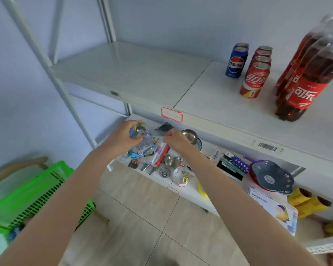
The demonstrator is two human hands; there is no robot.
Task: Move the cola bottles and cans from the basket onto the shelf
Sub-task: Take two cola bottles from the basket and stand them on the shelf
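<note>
On the upper shelf board [142, 77] stand two blue Pepsi cans [236, 63], a row of several red cola cans [256, 79] and a group of large cola bottles [306, 83] at the right. The green basket [33, 196] sits on the floor at the lower left. My left hand [121, 138] grips a small blurred blue can [138, 129], its silver end showing, in front of the lower shelf. My right hand [176, 140] hovers beside it with fingers curled, and I see nothing held in it.
The lower shelf [181, 181] is crowded with packets, metal bowls, a drain fitting, boxes and a grey-and-red dish. A red-bordered label [171, 114] is stuck on the upper shelf's front edge. White uprights stand at the left. Beige tiled floor lies below.
</note>
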